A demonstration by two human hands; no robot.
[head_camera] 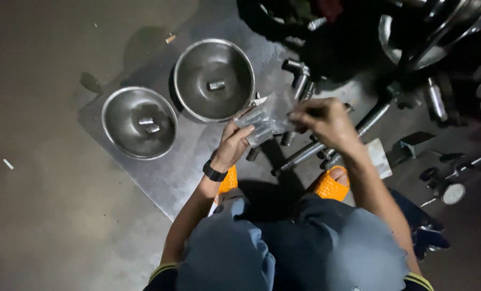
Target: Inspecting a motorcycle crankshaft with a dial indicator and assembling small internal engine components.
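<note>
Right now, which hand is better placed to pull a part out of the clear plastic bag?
Probably the right hand: its fingers are at the bag's edge, while the left hand holds it from below.

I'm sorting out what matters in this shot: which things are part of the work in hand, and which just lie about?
In hand: clear plastic bag, held by left hand and right hand; two steel bowls holding small metal pieces.

Lying about: metal rods, dial gauge, wheel.

head view, steeply down, close
</note>
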